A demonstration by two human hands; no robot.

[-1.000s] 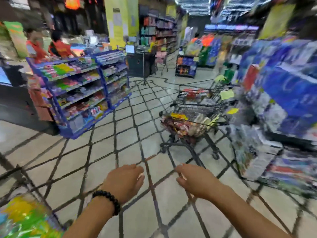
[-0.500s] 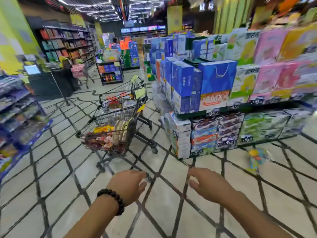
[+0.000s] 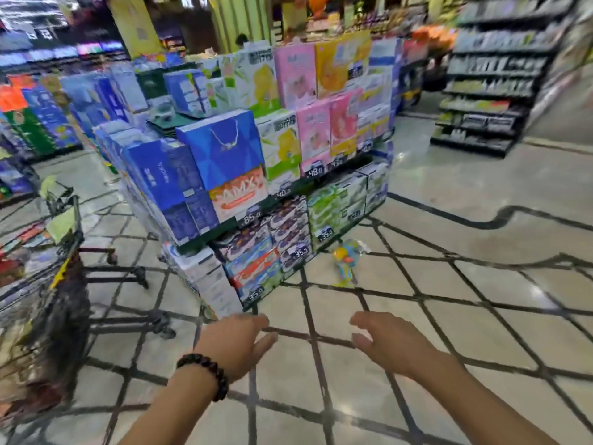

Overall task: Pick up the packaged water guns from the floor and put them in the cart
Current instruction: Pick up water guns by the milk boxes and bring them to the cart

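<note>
I see the packaged water gun [image 3: 346,264] lying on the floor [image 3: 481,316] beside the box display [image 3: 256,194], ahead of both empty, relaxed hands, nearer my right hand [image 3: 386,343] than my left hand [image 3: 236,343], the cart [image 3: 48,284] far left.

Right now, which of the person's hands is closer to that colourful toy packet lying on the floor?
The right hand. It hangs empty below the packaged water gun, slightly to its right. The left hand, also empty, is lower and well off to its left.
</note>
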